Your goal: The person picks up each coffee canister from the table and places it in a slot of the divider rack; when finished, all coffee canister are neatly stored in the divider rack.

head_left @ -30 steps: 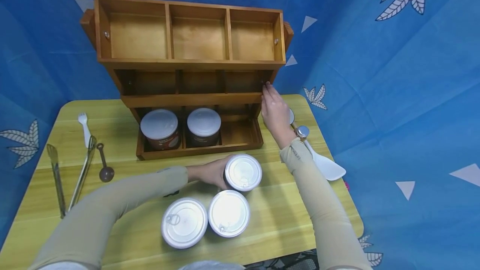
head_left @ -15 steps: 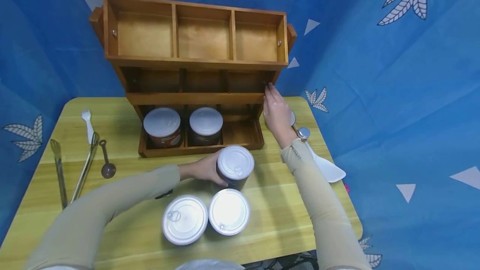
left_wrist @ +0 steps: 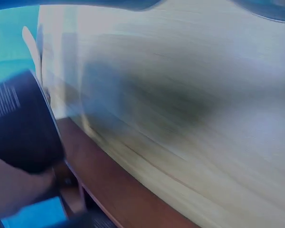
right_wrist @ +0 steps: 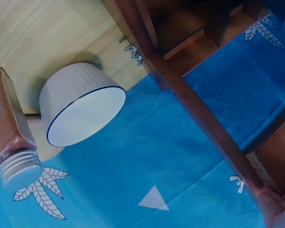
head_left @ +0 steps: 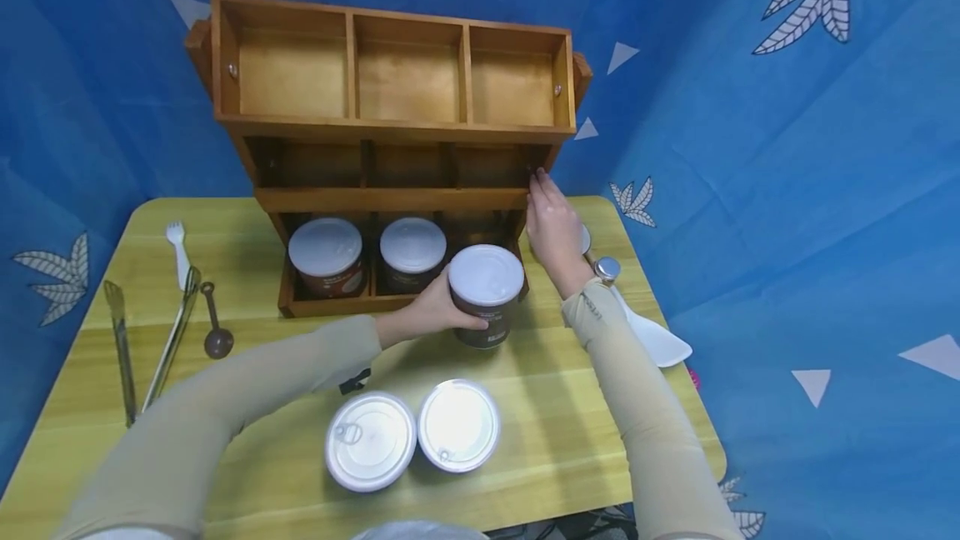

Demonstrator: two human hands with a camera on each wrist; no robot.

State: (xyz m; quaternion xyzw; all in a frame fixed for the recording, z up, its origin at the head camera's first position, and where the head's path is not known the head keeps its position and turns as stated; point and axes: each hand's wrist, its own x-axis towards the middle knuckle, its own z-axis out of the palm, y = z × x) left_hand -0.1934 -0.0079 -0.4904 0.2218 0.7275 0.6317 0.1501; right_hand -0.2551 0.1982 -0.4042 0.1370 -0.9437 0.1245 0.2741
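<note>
**Left hand lifting a can at the rack's bottom tier, right hand steadying the rack**

Head view: The left hand [head_left: 427,313] is gripping a dark can [head_left: 486,297] with a white lid, fingers curling round its lower side. The can is hanging above the yellow table [head_left: 570,440], in front of the bottom tier of the wooden rack [head_left: 390,127], just before its right-hand compartment. Two more lidded cans, the rack's left can [head_left: 327,257] and the rack's middle can [head_left: 412,252], are sitting in that tier's left and middle compartments. The right hand [head_left: 553,227] is resting against the rack's right end at the middle shelf, fingers straight and pointing up, clasping nothing. Two cans are standing near the table's front edge, touching: the near-left can [head_left: 369,442] and the near-right can [head_left: 458,426]. On the table's left, a white fork [head_left: 177,250], metal tongs [head_left: 146,340] and a brown scoop [head_left: 213,325] are lying. Behind the right wrist, a white spatula [head_left: 652,332] is lying beside a silver-capped bottle [head_left: 604,267].

Left wrist view: Heavily blurred. The dark can [left_wrist: 21,128] is showing at the left, with part of the hand below it; the table's grain is filling the rest.

Right wrist view: A fingertip of the right hand [right_wrist: 275,209] is touching the rack's brown side post [right_wrist: 199,109]. A white bowl [right_wrist: 78,107] is lying tilted on the table next to the silver-capped bottle [right_wrist: 12,142], which is lying on its side.
</note>
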